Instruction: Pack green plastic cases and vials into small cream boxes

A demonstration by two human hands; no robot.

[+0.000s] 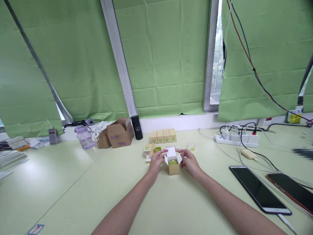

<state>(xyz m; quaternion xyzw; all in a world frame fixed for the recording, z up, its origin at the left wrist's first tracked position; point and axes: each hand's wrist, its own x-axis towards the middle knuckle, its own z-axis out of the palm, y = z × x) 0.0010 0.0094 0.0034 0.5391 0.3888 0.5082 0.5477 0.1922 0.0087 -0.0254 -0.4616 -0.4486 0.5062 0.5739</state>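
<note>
A small tan cardboard box (173,168) stands on the pale green table, its white flaps open and a green round item (173,162) inside. My left hand (156,162) pinches the box's left flap. My right hand (190,161) pinches the right flap. Just behind, another open small box (148,150) lies with a green item (157,149) beside it. A row of several closed tan boxes (163,135) with green labels stands farther back.
Two brown cartons (117,134), a black cylinder (137,127) and a purple bottle (84,136) sit at the back left. A power strip (236,138) with cables is at the back right. Two phones (259,189) lie at the right. A small clear container (191,147) is near the boxes.
</note>
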